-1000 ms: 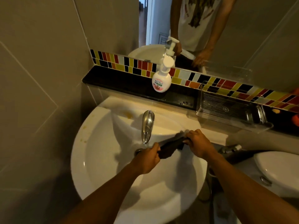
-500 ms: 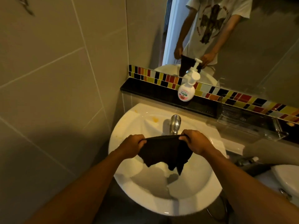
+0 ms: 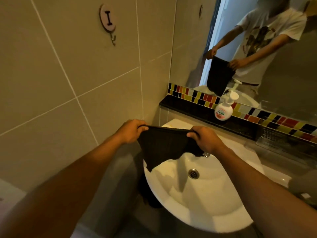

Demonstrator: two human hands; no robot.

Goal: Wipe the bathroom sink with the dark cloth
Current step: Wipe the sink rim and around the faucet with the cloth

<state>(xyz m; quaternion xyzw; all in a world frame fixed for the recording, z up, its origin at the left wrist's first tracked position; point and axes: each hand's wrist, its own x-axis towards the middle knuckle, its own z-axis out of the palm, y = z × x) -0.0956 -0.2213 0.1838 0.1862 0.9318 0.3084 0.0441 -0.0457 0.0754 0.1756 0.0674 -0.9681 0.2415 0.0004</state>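
The dark cloth (image 3: 163, 145) hangs spread out above the left rear of the white round sink (image 3: 202, 208). My left hand (image 3: 131, 131) pinches its upper left corner and my right hand (image 3: 205, 139) pinches its upper right corner, so the top edge is stretched between them. The cloth's lower tip droops over the sink's left rim. The drain (image 3: 193, 173) shows in the basin. Most of the tap is hidden behind my right hand and the cloth; only its tip (image 3: 206, 154) shows.
A white pump soap bottle (image 3: 224, 109) stands on the black ledge (image 3: 197, 111) behind the sink, below a band of coloured tiles and a mirror. A clear tray (image 3: 288, 140) sits at the right. A wall hook (image 3: 109, 23) is fixed high on the left tiled wall.
The cloth was bunched between my hands near the tap; both hands lifted it and pulled it open. The view has swung left and up toward the tiled wall.
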